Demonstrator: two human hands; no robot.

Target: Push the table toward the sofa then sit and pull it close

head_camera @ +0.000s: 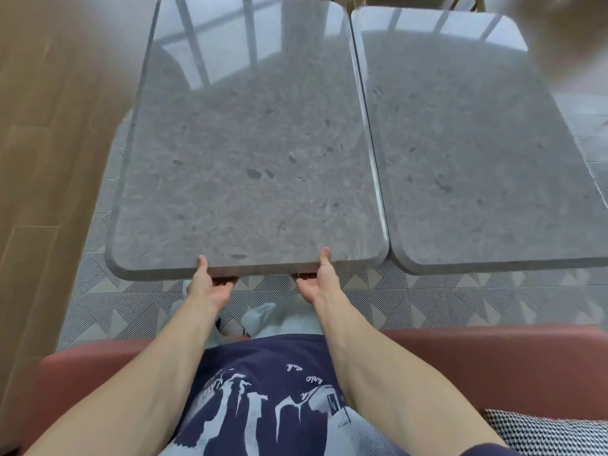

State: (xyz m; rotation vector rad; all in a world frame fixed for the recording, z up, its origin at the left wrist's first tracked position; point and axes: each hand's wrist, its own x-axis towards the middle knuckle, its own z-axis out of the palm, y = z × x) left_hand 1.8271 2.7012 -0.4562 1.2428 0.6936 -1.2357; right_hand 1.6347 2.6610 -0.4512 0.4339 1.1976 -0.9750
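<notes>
The wooden floor [49, 126] fills the 9 o'clock side, and a grey patterned rug [411, 304] lies under the furniture. The table [250, 153], a glossy grey stone slab with rounded corners, takes up the middle and runs from 12 o'clock down toward 6, its long axis pointing straight away from the person. A second table [477, 143] of the same kind sits just beside it at 3 o'clock, a thin gap between the two tops. The pink sofa [493, 363] crosses the bottom from 8 to 4 o'clock, with the person seated on it and a checked cushion [552, 432] at 5 o'clock. Both arms reach straight ahead to the table's near short edge. The left hand [212, 284] grasps that edge with its thumb on top and its fingers curled underneath; the right hand [317, 281] grips the same edge the same way, a little toward 3 o'clock. Neither hand looks nearer than the other. The table lies dead ahead at 12 o'clock with rug between it and the sofa, so the pull, I judge, should come straight back toward 6, evenly on both hands, to keep it from swinging into its neighbour.
</notes>
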